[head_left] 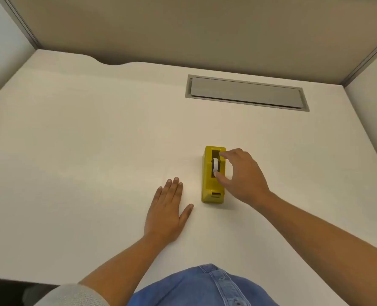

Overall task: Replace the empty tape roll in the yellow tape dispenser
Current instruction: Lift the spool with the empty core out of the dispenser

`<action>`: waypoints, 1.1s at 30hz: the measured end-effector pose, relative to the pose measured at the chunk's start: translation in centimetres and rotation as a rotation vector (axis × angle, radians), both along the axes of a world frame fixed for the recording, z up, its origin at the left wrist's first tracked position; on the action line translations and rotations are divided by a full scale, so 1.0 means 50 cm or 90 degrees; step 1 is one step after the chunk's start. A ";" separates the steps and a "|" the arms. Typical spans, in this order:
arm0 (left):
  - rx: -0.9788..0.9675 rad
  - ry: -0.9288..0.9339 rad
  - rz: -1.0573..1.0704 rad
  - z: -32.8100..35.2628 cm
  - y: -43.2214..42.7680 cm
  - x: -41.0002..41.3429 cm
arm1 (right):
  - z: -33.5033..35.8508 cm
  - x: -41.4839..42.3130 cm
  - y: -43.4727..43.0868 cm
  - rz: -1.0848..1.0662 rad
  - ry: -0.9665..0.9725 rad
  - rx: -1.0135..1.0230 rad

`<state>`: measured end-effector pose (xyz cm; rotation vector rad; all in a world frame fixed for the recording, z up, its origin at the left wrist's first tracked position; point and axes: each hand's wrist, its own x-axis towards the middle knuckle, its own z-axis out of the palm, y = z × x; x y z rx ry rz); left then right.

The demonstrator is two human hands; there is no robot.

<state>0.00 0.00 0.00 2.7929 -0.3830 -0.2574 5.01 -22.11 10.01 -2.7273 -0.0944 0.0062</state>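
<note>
Yellow dispenser (213,175) standing on the white worktop (94,133), right of centre, well short of the far edge, long axis running front to back, cutter end toward the near edge. White roll (215,165) seated in the open slot, upright on edge, only its rim showing. Dark gap in the slot beyond the roll.

Right hand (240,175) arched over the dispenser's right side, fingers spread: fingertip (221,154) at the slot's far end, thumb at the near end beside the roll. Spread wide, around the roll but not plainly clamped on it; contact with the roll hard to tell. Bare forearm running back toward the near right corner.

Left hand (167,213) flat on the worktop just left of the dispenser, palm down, fingers together and straight, thumb angled out toward the dispenser's near end, not touching it. Holding nothing.

Grey hatch (247,93) set flush in the worktop near the far edge, beyond the dispenser. Curved notch (114,61) cut in the far edge, toward the left. Beige panel (183,27) rising behind the far edge. Blue denim shirt (205,288) at the near edge.
</note>
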 end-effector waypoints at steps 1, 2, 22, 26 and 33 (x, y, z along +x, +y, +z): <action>0.006 -0.005 -0.001 0.002 0.001 0.000 | -0.001 0.009 0.000 0.006 0.004 -0.008; 0.012 -0.014 -0.004 0.001 0.001 0.001 | 0.005 0.017 0.003 0.007 0.022 -0.019; 0.007 -0.045 0.000 -0.009 0.000 0.000 | -0.002 0.067 0.018 0.021 0.134 -0.147; 0.009 -0.045 -0.004 -0.008 0.001 0.000 | -0.001 0.068 0.019 0.021 0.134 -0.142; -0.042 -0.022 0.014 0.014 -0.024 0.011 | 0.004 0.077 0.015 0.014 0.124 -0.120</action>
